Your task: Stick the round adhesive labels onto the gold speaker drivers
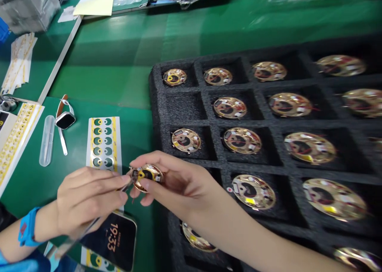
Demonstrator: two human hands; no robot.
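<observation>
My right hand [176, 180] pinches a round gold-coloured electronic disc [147, 177] between thumb and fingers, above the green mat. My left hand [86, 200] is shut on a pair of metal tweezers [80, 236], and their tips meet the disc's edge. A blue wristband [27, 227] circles my left wrist. Just behind my hands lies a sheet of round yellow and green stickers [104, 144]. Many similar gold discs [242, 140] sit in a black foam tray [209, 121], one per square cell. My right forearm hides part of the tray.
A phone [110, 240] showing 19:33 lies under my left hand. A smartwatch [65, 120], a clear plastic tube [47, 140] and yellow label sheets [18, 144] lie on the green mat [104, 93]. Papers and plastic bags lie at the far edge.
</observation>
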